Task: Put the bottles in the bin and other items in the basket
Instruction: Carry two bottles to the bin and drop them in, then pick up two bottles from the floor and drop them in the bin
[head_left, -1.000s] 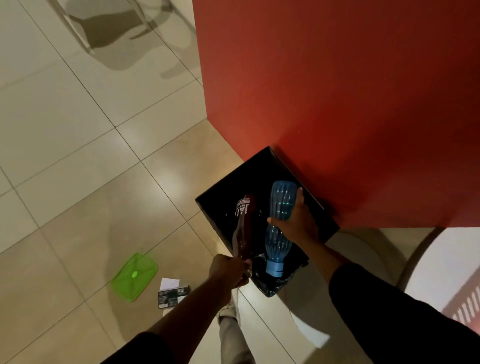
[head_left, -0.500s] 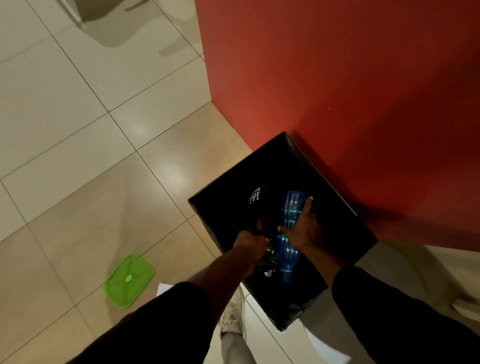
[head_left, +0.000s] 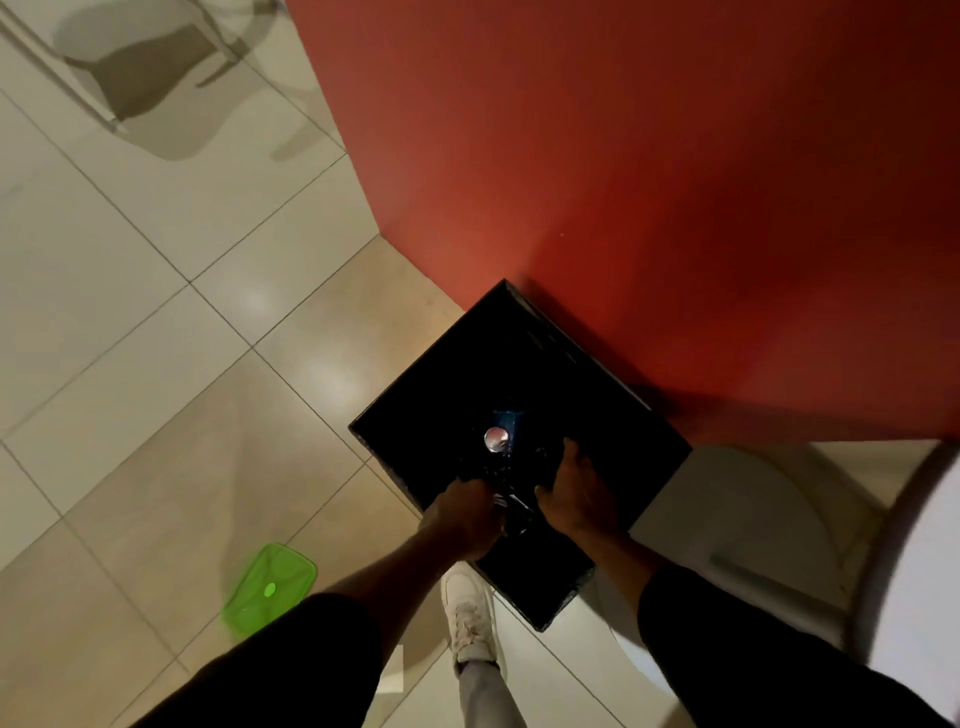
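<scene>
A black square bin stands on the floor against the red wall. Inside it a blue bottle stands on end, its round shiny base facing up. My right hand hovers over the bin's near side with fingers relaxed and holds nothing. My left hand is at the bin's near rim, fingers curled down into the dark. What it grips there is hidden, and the dark red bottle is not visible. A green lid lies on the floor to the left.
The red wall runs behind the bin. My white shoe stands just in front of it. A white card shows on the tiles under my left arm. A white curved object is at the right edge.
My right hand has let go of the blue bottle, which has dropped into the bin. My left hand has lowered to the rim and the dark bottle has gone out of sight.
</scene>
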